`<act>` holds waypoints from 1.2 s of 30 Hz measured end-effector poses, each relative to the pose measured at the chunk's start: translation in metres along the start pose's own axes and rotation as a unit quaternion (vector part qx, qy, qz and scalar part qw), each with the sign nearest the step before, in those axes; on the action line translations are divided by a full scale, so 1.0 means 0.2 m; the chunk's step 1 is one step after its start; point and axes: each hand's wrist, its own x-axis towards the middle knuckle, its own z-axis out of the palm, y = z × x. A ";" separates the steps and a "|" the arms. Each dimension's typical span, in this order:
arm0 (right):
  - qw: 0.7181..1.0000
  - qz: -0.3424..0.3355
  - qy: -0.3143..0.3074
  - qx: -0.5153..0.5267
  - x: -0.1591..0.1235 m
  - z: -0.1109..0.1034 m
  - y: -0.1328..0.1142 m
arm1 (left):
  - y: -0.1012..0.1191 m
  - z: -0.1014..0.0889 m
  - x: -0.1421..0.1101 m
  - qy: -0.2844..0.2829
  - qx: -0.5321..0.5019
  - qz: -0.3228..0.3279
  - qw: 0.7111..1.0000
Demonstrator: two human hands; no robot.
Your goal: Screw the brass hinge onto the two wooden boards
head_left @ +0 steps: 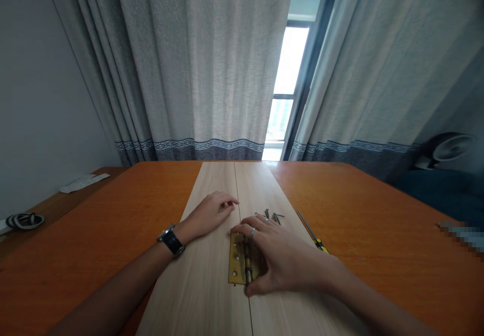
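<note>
Two pale wooden boards [192, 295] lie side by side, a thin dark seam running between them. A brass-coloured butt hinge [237, 263] lies unfolded over that seam, its left leaf showing several screw holes. My right hand [278, 253] spans the hinge, fingers at its far edge and thumb at its near end, hiding most of the right leaf. My left hand [209, 214] rests on the left board beyond the hinge, fingers loosely bent and apart from the thumb, with nothing visible in it. Several screws [276, 218] lie on the right board just past my right hand.
A screwdriver [309, 230] with a yellow and black handle lies right of the boards, partly behind my right forearm. The orange-brown table [94, 240] extends on both sides. A coiled cable [25, 220] and white packet [83, 182] are at the left; a fan [451, 147] stands at the right.
</note>
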 end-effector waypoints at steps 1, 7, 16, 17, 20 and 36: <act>1.000 -0.003 0.006 0.004 0.00 0.00 0.00 | 0.02 0.01 -0.01 -0.020 -0.006 0.009 1.000; 0.997 -0.044 0.068 0.000 0.01 0.04 0.00 | 0.04 0.03 -0.04 -0.039 -0.153 -0.039 0.987; 0.944 -0.070 0.305 -0.102 0.07 0.07 0.16 | 0.13 0.11 -0.07 -0.106 -0.470 -0.118 0.868; 0.938 -0.073 0.325 -0.101 0.07 0.08 0.17 | 0.13 0.11 -0.08 -0.087 -0.475 -0.122 0.867; 0.921 -0.050 0.384 -0.043 0.08 0.07 0.19 | 0.14 0.11 -0.07 -0.020 -0.479 -0.118 0.870; 0.914 0.080 0.333 0.217 0.09 0.07 0.17 | 0.17 0.14 -0.08 0.063 -0.382 -0.100 0.916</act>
